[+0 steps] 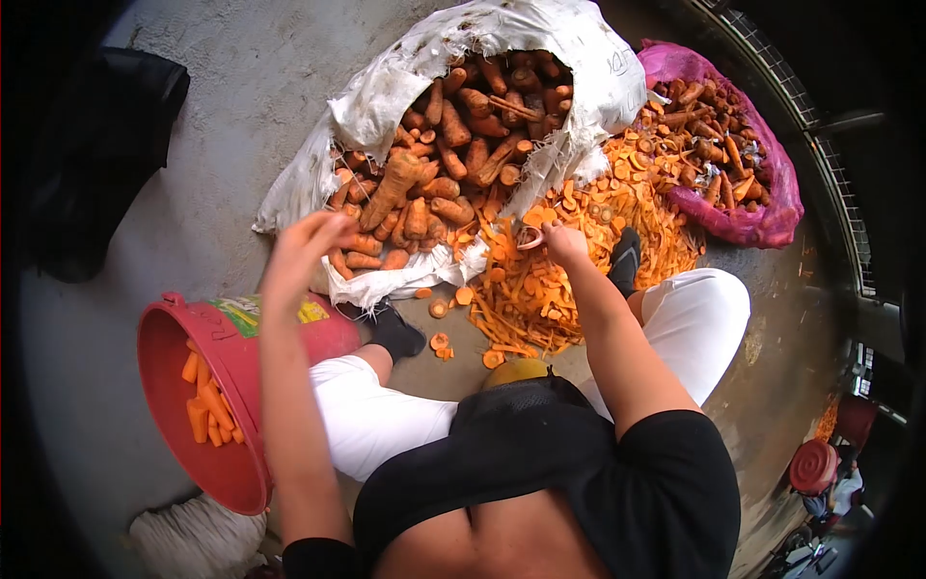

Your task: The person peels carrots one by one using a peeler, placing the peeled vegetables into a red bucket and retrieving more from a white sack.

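My left hand (313, 239), slightly blurred, is at the front left of an open white sack (588, 58). Its curled fingers meet the narrow end of a large unpeeled carrot (391, 190), which points up and away over the other carrots (453, 125) in the sack. To the right, my right hand (567, 243) is closed on a small peeler (530, 237) with a pale, looped end. The peeler is above a heap of orange peelings and cut carrot ends (540, 294); the fingers partly hide its handle.
A tilted red bucket (260, 372) beside my left leg holds peeled carrots (212, 405). A pink sack (772, 207) of carrots and scraps stands at the back right. Black cloth or plastic (106, 145) lies at the left. A red round container (813, 467) is far right.
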{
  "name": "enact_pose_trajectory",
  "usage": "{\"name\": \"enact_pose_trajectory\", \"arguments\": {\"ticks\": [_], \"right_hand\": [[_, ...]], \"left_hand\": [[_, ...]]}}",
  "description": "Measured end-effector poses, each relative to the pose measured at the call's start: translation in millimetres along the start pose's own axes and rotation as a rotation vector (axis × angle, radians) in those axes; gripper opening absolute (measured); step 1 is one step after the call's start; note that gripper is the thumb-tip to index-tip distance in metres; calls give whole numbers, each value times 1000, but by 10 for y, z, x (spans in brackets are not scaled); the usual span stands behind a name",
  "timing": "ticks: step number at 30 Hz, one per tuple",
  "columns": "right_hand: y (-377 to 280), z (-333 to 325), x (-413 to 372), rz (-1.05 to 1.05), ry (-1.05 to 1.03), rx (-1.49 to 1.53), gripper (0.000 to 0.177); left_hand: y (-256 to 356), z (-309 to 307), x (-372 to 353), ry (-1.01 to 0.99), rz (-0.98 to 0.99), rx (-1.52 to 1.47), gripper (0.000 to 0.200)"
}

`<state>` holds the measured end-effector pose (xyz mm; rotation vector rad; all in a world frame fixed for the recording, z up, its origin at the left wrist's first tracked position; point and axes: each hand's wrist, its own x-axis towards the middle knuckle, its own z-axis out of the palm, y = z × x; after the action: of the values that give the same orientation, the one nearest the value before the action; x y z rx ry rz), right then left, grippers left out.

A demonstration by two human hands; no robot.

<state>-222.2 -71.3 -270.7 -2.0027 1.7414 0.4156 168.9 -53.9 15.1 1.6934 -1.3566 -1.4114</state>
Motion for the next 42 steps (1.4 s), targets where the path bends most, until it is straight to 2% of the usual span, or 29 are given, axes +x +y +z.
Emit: {"name": "enact_pose_trajectory", "arguments": {"ticks": [2, 4, 6, 8, 9, 11, 13, 14, 16, 17, 18, 19, 20, 21, 22, 24, 25, 26, 28, 30, 32, 35, 38, 39, 42], "right_hand": [[78, 21, 34, -47, 20, 25, 36], [86, -188, -19, 73, -145, 153, 44], [-27, -486, -170, 193, -323, 355, 48], [316, -49, 3, 114, -269, 657, 55], [402, 33, -69, 76, -255, 1001, 56], [320, -10, -244, 56, -266, 1469, 62], [216, -323, -393, 48, -335, 1631, 74], [23, -652, -545, -47, -235, 1525, 78], [-49, -813, -423, -106, -235, 1484, 81], [-222, -1118, -595, -239, -178, 1424, 82], [-431, -1489, -778, -370, -117, 1355, 82], [-461, -1660, -753, -447, -182, 1254, 81], [-559, -1857, -856, -510, -186, 1192, 77], [-657, -2055, -960, -573, -188, 1132, 73], [-759, -2214, -1087, -631, -143, 1073, 70], [-857, -2471, -1199, -637, -436, 972, 61], [-916, -2458, -1271, -719, -388, 1099, 33], [-911, -2508, -1359, -747, -343, 1094, 26], [-819, -2429, -1381, -715, -27, 1031, 26], [-708, -2320, -1418, -604, 80, 1174, 25], [-569, -2134, -1281, -648, 178, 1221, 31], [-520, -2315, -1465, -484, -138, 1310, 49], [-438, -2137, -1234, -507, -174, 1377, 59], [-405, -2121, -1190, -458, -187, 1339, 60], [-294, -2084, -1101, -291, -210, 1165, 58]], "left_hand": [[-220, 322, 464, -68, -249, -260, 37], [-446, 638, 778, -118, -448, -777, 38], [-661, 763, 971, -146, -467, -1157, 37], [-801, 879, 1072, 92, -462, -1332, 34], [-852, 872, 1109, 158, -503, -1447, 33], [-912, 832, 1116, 308, -542, -1614, 32], [-882, 799, 1068, 406, -547, -1618, 35], [-869, 783, 1028, 418, -550, -1593, 39], [-783, 763, 880, 135, -521, -1354, 41], [-730, 781, 831, -6, -498, -1232, 41], [-699, 822, 832, -185, -509, -1059, 56], [-622, 885, 790, -340, -479, -945, 64], [-539, 966, 706, -490, -446, -826, 72], [-358, 1101, 560, -620, -437, -859, 82], [-63, 1184, 304, -585, -380, -756, 86], [0, 1266, 179, -834, -237, -829, 80], [-38, 1276, 149, -867, -213, -882, 73], [-62, 1294, 141, -858, -246, -948, 60], [150, 1325, -51, -708, -204, -991, 50], [185, 1370, -148, -550, -291, -1021, 43], [145, 1464, -195, -324, -321, -1164, 40], [55, 1454, -167, -288, -374, -1317, 38], [-108, 1439, -88, -376, -343, -1399, 38], [-161, 1445, -53, -300, -418, -1411, 40], [-383, 1479, 74, -107, -476, -1296, 41]]}}
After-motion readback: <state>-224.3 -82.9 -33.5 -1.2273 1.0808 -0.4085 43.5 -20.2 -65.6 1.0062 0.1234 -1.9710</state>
